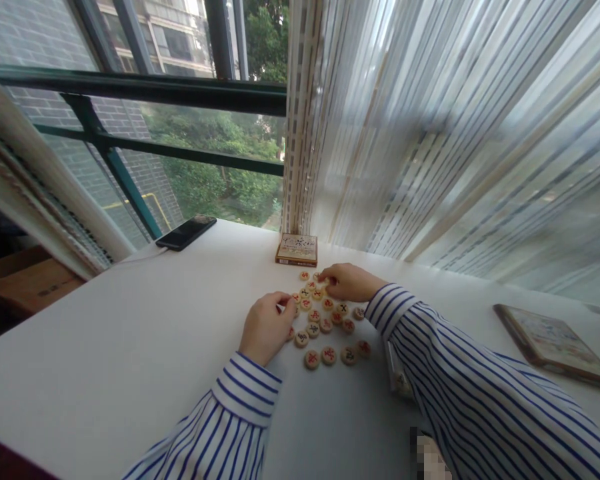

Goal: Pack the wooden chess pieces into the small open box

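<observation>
I count at least twenty round, pale wooden pieces with red or black characters (315,315) on the white, smooth tabletop (180,333), loosely grouped near its middle; hands cover some, so I can't give an exact total. Four sit in a loose row on the near side, three marked red and one black.

Two hands are at the group. I have the left hand (265,327) at its left edge, thumb and forefinger drawn together beside one red-marked piece; I can't tell whether they pinch anything. The right hand (353,283) reaches over the far right side, fingers curled down at the pieces; its grip is hidden from me. Both wear blue-and-white striped sleeves (247,387).

One small, tan, printed box (297,250) lies just beyond the group. I see one black, rectangular phone (187,233) at far left, and one flat, brown-edged printed box (555,343) at right.
</observation>
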Tool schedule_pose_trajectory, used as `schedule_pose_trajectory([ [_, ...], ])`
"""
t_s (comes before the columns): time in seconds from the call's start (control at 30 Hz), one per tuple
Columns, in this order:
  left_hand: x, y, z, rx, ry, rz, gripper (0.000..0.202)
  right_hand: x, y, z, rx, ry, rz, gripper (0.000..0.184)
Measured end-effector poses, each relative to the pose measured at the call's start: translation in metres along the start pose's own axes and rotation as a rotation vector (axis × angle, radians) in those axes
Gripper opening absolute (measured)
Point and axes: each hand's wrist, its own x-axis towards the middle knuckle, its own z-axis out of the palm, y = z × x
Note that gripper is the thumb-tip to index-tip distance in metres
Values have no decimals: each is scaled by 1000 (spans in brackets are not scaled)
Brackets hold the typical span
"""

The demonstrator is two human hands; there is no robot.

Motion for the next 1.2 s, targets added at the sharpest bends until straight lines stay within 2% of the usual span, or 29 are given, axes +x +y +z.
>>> schedule_pose_trajectory([
  [0.13, 0, 1, 0, 6, 1, 5, 25, -2, 4, 2, -12, -48, -53, 42],
  [0.3, 0, 0, 0, 1, 0, 0, 25, 1, 5, 5, 16, -42, -50, 39],
  [0.6, 0, -1, 0, -5, 12, 4, 25, -14, 12, -3, 242, 51, 43, 29],
  [0.8, 0, 0, -1, 7, 7, 1, 26, -22, 15, -3, 369, 35, 39, 27],
  [1.2, 1, -1, -1, 7, 1, 3, 26, -10, 10, 6, 226, 54, 41, 34],
])
